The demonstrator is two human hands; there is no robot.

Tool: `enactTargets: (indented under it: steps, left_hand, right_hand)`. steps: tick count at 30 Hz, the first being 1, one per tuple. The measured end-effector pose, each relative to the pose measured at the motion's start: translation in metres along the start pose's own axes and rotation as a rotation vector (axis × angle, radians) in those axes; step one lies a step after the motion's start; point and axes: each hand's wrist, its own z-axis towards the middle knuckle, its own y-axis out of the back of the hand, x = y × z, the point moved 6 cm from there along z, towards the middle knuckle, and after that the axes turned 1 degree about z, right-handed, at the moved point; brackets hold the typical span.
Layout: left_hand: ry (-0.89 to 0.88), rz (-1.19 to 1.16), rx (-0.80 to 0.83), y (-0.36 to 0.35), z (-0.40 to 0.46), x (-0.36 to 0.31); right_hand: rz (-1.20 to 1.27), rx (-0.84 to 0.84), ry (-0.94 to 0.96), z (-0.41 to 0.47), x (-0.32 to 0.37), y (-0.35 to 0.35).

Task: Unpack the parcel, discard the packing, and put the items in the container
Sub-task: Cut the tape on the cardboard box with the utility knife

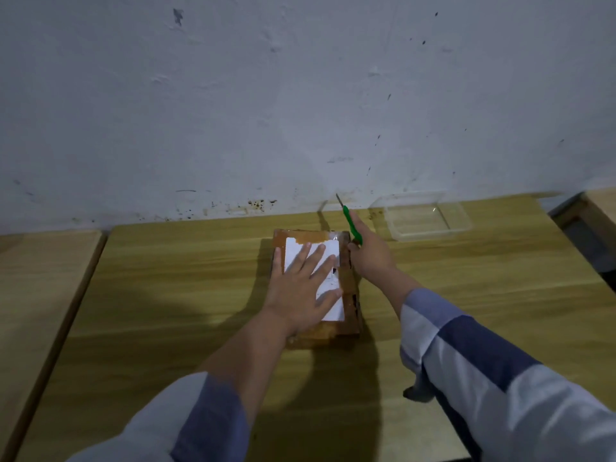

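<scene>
The wooden table [166, 295] lies bare from 6 round to 10 o'clock of the parcel [350, 285], so a hand could pass freely there. At 2 o'clock a clear container [430, 216] stands by the wall [300, 95], which closes off 12 o'clock. The right hand [371, 253] with a green knife [350, 223] crowds the parcel's far right corner.

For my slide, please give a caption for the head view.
Left hand steadies taped parcel; right hand holds green knife.

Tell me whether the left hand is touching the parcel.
Touching. The head view shows the left hand pressed flat, fingers spread, on the white label atop the brown parcel, with no gap between palm and surface.
</scene>
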Motion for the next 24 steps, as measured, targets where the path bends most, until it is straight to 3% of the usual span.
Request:
enactTargets:
  steps: [7,24]
  left_hand:
    - [0.294,-0.073,-0.024,0.0,0.014,0.001]
    - [0.401,-0.048,-0.049,0.0,0.021,-0.009]
  right_hand:
    - [0.048,0.013,-0.015,-0.017,-0.013,0.013]
    - [-0.246,0.043,-0.024,-0.126,-0.011,0.022]
